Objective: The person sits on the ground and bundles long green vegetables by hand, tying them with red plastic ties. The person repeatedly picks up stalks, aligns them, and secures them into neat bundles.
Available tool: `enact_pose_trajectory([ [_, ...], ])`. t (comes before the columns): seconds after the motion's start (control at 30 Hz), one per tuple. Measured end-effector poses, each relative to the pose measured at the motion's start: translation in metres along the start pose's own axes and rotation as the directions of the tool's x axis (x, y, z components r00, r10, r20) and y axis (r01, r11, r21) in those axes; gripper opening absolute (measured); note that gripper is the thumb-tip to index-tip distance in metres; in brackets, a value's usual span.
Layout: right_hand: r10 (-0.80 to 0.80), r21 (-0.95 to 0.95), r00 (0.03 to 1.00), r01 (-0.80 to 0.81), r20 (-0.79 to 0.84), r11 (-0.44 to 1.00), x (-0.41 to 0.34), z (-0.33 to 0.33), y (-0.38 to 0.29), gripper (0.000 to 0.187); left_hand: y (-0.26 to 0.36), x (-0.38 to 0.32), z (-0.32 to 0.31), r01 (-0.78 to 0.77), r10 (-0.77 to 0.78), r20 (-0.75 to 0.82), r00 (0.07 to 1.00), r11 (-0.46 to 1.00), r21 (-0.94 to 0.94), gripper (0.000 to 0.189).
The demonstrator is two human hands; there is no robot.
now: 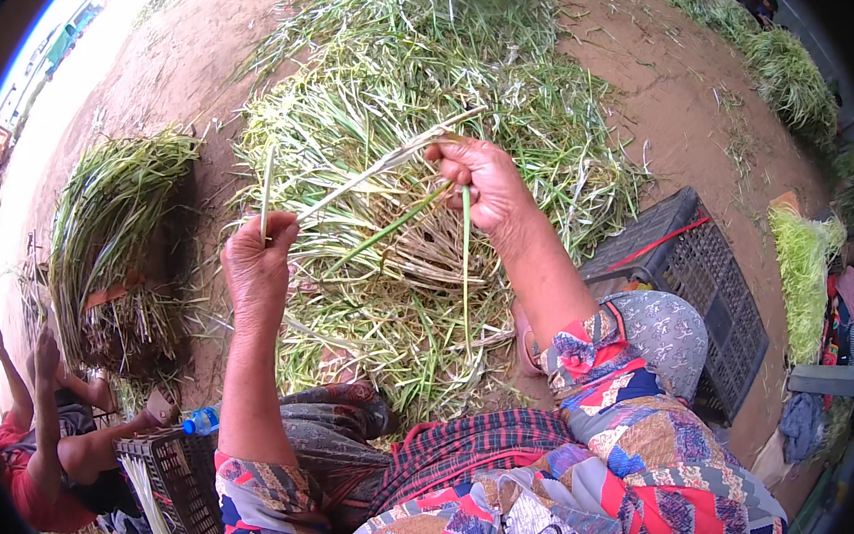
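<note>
In front of me, my left hand [261,257] pinches the lower end of a pale stalk [363,175] between thumb and fingers. A short green piece [267,185] sticks up from the same fist. My right hand [486,181] grips the stalk near its frayed upper part, so it slants up to the right between both hands. Two green leaf blades [466,271] also extend from the right fist, one hanging down and one slanting left. Below the hands a loose bundle of leafy greens [433,248] lies on a broad heap of cut leaves [355,114].
A tied upright bundle of greens [116,186] stands on the earthen floor at left. Black plastic crates [716,304] flank me, with a plastic bottle [202,421] on the left one. A person in a red shirt [58,499] sits at far left. Yellow-green shreds [800,275] lie at right.
</note>
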State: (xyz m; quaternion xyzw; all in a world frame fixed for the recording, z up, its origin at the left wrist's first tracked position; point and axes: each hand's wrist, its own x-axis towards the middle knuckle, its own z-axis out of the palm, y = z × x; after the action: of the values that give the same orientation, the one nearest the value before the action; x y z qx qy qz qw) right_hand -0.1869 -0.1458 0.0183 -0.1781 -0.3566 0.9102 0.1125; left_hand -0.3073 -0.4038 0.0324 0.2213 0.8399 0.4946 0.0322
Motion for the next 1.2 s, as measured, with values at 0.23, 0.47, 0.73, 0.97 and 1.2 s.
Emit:
enact_pose_trajectory([
  [0.23, -0.27, -0.086, 0.424, 0.403, -0.865, 0.911, 0.02, -0.18, -0.08, 0.009, -0.005, 0.002, -0.031, 0.056, -0.058, -0.129, 0.99, 0.998, -0.02, 0.011],
  [0.47, 0.012, -0.171, 0.993, -0.033, -0.117, 0.985, 0.019, -0.092, 0.017, 0.077, -0.007, 0.0, -0.023, 0.058, -0.062, -0.014, 0.998, 0.973, -0.222, 0.011],
  [0.73, -0.295, -0.206, 0.948, 0.315, 0.122, 0.927, 0.033, 0.056, 0.04, 0.016, 0.009, -0.007, -0.004, -0.018, 0.006, 0.086, 0.996, 0.989, 0.147, 0.034],
  [0.97, 0.061, 0.256, 0.979, -0.111, 0.193, 0.96, 0.073, 0.052, 0.119, 0.022, 0.022, -0.014, 0.014, 0.169, -0.186, 0.374, 0.909, 0.983, 0.078, 0.034],
  [1.2, -0.296, -0.996, 0.955, -0.017, 0.011, -0.09, 0.131, -0.043, 0.196, 0.021, 0.02, -0.012, -0.007, 0.305, -0.291, 0.167, 0.942, 0.95, -0.062, 0.027],
])
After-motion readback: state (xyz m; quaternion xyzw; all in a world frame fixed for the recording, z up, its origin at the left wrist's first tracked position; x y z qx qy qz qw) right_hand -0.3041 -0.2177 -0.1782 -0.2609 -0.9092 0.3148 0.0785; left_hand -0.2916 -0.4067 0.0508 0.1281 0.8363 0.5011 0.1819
